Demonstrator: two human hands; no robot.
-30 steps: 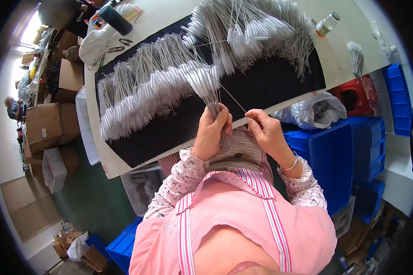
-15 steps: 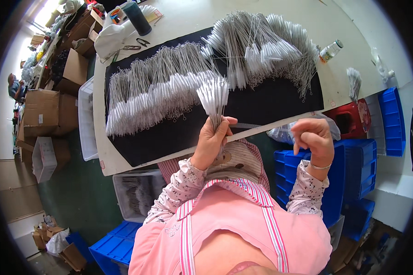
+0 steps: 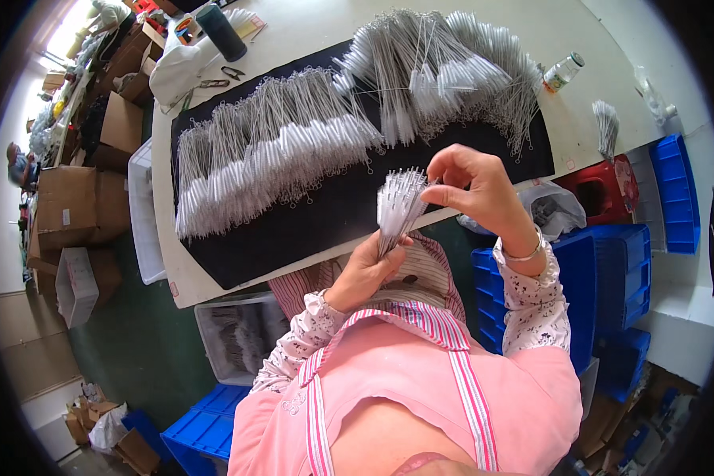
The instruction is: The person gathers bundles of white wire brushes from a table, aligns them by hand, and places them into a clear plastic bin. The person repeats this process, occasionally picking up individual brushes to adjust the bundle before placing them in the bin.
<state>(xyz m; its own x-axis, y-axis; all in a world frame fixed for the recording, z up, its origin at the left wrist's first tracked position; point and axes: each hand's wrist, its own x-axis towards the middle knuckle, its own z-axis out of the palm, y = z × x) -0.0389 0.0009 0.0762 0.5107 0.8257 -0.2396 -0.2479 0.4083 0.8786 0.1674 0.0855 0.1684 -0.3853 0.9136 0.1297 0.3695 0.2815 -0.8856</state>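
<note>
My left hand (image 3: 370, 270) grips a bundle of straw brushes (image 3: 399, 200) by their wire stems, white bristles upward and tilted a little right. My right hand (image 3: 472, 186) is at the bundle's upper right edge, thumb and forefinger pinched beside the bristle tips; what they pinch is too small to make out. Beyond my hands, a long row of the same brushes (image 3: 270, 151) lies on a black cloth (image 3: 238, 258), looped wire ends showing. A bigger heap of brushes (image 3: 436, 71) is piled on the cloth's far right part.
A glass jar (image 3: 563, 73) and a small brush bunch (image 3: 606, 127) are on the white table (image 3: 309, 266) at right. Pliers (image 3: 232, 72) and a dark cylinder (image 3: 221, 33) lie far left. Blue crates (image 3: 623, 274) and a red stool (image 3: 599, 194) stand right; a bin (image 3: 238, 337) stands below left.
My right hand has swung from the right side up and inward to the bundle's tips. My left hand has lowered slightly, and the bundle now leans right.
</note>
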